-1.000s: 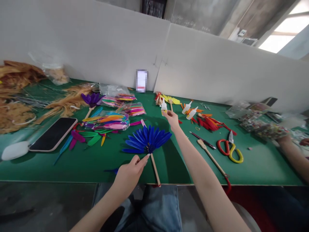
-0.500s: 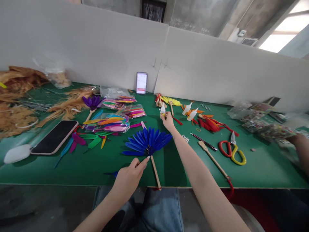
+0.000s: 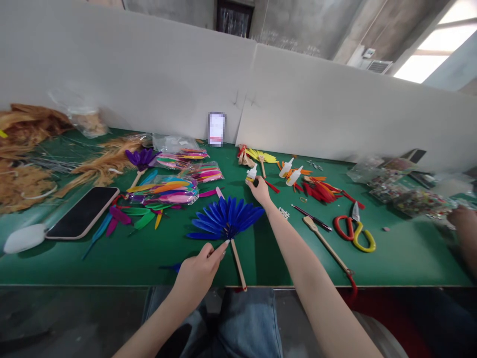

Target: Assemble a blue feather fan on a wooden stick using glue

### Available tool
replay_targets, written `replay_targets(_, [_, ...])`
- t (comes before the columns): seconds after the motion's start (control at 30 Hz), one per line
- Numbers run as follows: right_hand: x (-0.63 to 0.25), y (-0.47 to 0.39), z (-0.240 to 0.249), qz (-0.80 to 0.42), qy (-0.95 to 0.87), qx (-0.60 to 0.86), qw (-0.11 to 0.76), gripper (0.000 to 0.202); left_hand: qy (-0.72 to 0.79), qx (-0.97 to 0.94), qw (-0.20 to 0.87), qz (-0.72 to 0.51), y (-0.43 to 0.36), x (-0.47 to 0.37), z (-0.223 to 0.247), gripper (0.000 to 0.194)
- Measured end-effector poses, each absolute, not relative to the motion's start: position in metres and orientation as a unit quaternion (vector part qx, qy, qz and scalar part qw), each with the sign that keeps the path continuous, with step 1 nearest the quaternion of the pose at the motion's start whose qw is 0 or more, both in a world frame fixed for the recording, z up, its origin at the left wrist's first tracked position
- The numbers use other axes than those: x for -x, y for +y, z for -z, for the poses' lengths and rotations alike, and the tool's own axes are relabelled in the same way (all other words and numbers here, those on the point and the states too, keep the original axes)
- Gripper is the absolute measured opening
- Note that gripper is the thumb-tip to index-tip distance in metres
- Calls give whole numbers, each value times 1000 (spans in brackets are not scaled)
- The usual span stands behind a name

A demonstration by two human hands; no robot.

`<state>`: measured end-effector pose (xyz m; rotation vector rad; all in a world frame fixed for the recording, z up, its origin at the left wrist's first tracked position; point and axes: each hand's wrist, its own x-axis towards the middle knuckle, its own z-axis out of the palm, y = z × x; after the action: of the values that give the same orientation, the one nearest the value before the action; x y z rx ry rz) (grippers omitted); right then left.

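Observation:
A fan of blue feathers (image 3: 228, 218) on a wooden stick lies before me on the green table. My left hand (image 3: 201, 263) holds it at the base, its index fingertip pressed where the feathers meet the stick. Beyond the fan, my right hand (image 3: 258, 189) is closed round a small white glue bottle (image 3: 251, 174), which tilts a little to the right. Two more white bottles (image 3: 295, 176) lie on orange feathers to its right. A yellow feather fan (image 3: 262, 156) rests behind the right hand. One loose blue feather (image 3: 170, 268) lies partly behind my left hand.
Packs of coloured feathers (image 3: 164, 190), a purple fan (image 3: 140, 159) and a phone (image 3: 82, 213) lie left. Scissors (image 3: 354, 226), a pen (image 3: 311, 218), a wooden stick (image 3: 328, 243) and red feathers (image 3: 321, 190) are right. Another person's hand (image 3: 462, 221) is beside bead bags at far right.
The glue bottle in my right hand has tipped from nearly upright toward the right. My left hand stays at the fan's base. The view has shifted slightly.

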<state>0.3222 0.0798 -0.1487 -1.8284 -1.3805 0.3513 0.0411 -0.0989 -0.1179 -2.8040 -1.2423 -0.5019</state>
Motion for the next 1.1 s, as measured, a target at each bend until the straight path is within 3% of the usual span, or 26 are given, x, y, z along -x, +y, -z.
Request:
replay_targets(0.23, [-332,50,119,-139,-506,734,432,32,-402,905,-6,143,-100,-41,116,43])
replay_targets(0.47, [-321,-21,100,-268,-501,705,425,58,-405,904,-30,132,-98,-41,114,42])
replay_targets(0.7, [-298,-48,105,-348,-503,656,442,48,-405,903,-48,134,-98,-40,114,41])
replay_targets(1.1, [-300,-54,113,-364,-487,635,477,46,-400,905,-49,136,-99,-39,113,41])
